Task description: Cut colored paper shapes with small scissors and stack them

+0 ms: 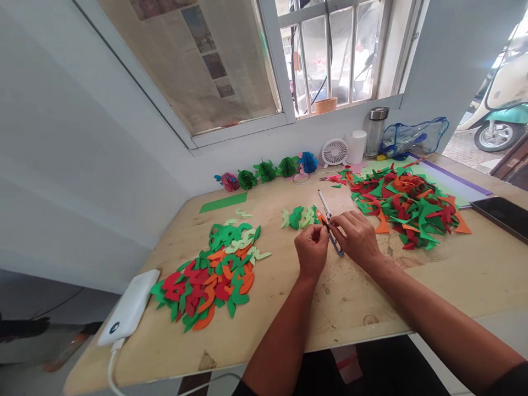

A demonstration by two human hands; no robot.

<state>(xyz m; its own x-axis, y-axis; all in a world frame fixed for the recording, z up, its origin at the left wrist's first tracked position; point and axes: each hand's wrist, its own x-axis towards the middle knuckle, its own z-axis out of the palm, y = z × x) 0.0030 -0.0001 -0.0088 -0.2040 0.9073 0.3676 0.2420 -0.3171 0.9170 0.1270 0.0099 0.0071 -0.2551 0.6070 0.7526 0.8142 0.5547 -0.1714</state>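
Both hands meet over the table's middle. My left hand (pixel 312 250) is closed, thumb and fingers pinched on a small orange paper piece (pixel 319 214) that sticks out beyond the fingertips. My right hand (pixel 357 236) is closed beside it, fingertips nearly touching the left ones. A small dark thing shows between the fingertips; I cannot make out what it is. A white pen-like tool (pixel 324 201) lies just beyond my right fingers. Below them a blue-grey slim thing (pixel 336 246) shows, partly hidden. Pale green and green cut paper shapes (pixel 296 218) lie just past my left hand.
Left lies a pile of curved paper cutouts (pixel 212 269), and right a heap of paper scraps (pixel 408 201). Folded paper pieces (pixel 266 171), a small fan (pixel 335 152) and a bottle (pixel 376 132) line the wall. A power bank (pixel 128 308) and a phone (pixel 503 214) lie at the sides.
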